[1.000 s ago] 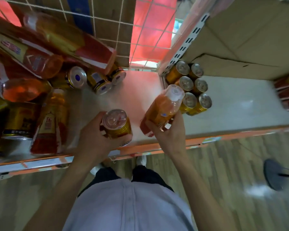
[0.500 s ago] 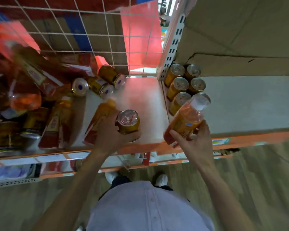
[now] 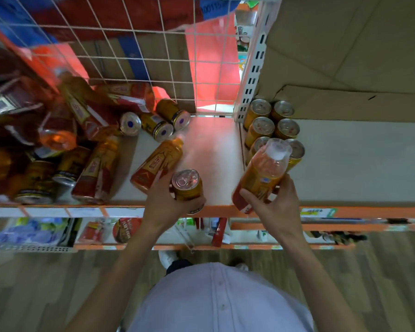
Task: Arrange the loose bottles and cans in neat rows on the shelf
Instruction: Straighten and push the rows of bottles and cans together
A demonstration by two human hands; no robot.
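My left hand (image 3: 164,202) grips an upright gold can (image 3: 187,185) at the shelf's front edge. My right hand (image 3: 276,202) holds an orange bottle with a white cap (image 3: 264,173), tilted, just in front of the standing cans. Several gold cans (image 3: 272,125) stand in two neat rows at the left end of the right shelf bay. A bottle with a red and gold label (image 3: 157,164) lies on its side beside my left hand. A jumble of bottles and cans (image 3: 82,144) lies toppled on the left of the shelf.
A white wire grid (image 3: 139,68) backs the left bay. A perforated white upright (image 3: 252,75) divides the bays. Cardboard (image 3: 345,68) lines the back of the right bay above its grey shelf board (image 3: 357,164). Lower shelves with goods (image 3: 120,230) sit below.
My right hand has carried the bottle rightward, from the middle of the left bay to in front of the standing cans. My left hand keeps hold of its can. A lying bottle has come into view.
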